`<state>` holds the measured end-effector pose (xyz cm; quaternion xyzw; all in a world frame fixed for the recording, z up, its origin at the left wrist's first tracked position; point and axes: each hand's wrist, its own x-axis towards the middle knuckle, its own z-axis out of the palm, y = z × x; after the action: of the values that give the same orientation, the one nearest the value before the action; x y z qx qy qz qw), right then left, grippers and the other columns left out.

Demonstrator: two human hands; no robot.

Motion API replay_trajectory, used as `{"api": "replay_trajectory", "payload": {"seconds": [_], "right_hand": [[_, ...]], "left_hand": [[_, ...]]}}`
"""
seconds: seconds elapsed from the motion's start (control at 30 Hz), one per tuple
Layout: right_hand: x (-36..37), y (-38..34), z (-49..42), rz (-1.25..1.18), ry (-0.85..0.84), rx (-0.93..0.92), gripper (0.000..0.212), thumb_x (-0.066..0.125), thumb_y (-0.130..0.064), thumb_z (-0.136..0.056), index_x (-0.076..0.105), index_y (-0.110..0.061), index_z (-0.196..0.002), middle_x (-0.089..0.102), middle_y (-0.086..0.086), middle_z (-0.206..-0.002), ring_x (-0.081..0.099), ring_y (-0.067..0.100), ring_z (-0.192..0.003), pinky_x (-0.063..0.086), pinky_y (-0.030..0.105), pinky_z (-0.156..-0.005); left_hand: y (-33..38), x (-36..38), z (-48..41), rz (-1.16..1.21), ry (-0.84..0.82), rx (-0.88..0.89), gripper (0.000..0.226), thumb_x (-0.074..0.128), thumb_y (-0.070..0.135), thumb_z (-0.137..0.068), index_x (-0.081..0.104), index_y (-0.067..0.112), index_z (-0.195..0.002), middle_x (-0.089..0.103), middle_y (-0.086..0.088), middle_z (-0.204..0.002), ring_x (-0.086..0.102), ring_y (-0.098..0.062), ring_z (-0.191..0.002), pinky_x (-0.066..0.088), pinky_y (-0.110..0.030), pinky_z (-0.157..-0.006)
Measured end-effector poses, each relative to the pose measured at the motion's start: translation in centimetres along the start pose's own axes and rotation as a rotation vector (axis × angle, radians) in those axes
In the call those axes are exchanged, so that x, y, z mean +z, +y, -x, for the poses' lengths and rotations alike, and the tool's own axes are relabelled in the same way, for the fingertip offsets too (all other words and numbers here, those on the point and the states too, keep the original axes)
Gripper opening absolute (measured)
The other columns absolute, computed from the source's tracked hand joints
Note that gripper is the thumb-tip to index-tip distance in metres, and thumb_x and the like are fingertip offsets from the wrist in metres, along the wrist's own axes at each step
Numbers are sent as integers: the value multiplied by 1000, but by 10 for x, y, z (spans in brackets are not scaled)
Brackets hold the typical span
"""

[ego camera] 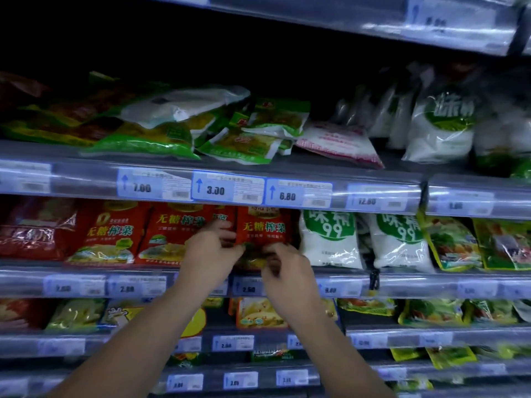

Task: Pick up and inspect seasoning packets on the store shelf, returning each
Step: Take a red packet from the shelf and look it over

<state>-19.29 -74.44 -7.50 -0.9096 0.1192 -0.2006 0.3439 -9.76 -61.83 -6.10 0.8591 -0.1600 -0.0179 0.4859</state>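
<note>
A red seasoning packet [263,228] with yellow and green lettering stands upright in the middle shelf row. My left hand [211,252] pinches its lower left edge, fingers curled at the packet's side. My right hand [287,271] pinches its lower right part and covers the bottom of the packet. More red packets [169,234] of the same kind stand to the left of it. Both forearms reach up from the bottom of the view.
White bags with green labels [330,239] stand just right of the held packet. Green and yellow pouches [161,130] lie on the shelf above. Clear price-tag rails [227,191] run along every shelf edge. Lower shelves hold several yellow and green packets [258,313].
</note>
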Motion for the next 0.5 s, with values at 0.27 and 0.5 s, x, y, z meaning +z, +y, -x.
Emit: {"api": "replay_trajectory", "payload": {"seconds": [0.27,0.5], "right_hand": [[-8,8,0,-66,-69,-64,35,54,-5,-92,62,-16,-125,59,-1,-114,59,12,-93,49,17,-75],[-18,20,14,-270,-52,-10,25,57,-9,-96,61,-22,-116,63,-6,-112,63,4,-98,55,19,-83]], "left_hand": [[15,25,-1,1,63,-32,15,75,13,-86,77,11,-101,74,-5,-102,64,-14,-90,46,-21,-74],[14,2,6,136,205,-118,12,58,3,-98,59,14,-94,58,-9,-104,57,-32,-100,50,-40,-83]]}}
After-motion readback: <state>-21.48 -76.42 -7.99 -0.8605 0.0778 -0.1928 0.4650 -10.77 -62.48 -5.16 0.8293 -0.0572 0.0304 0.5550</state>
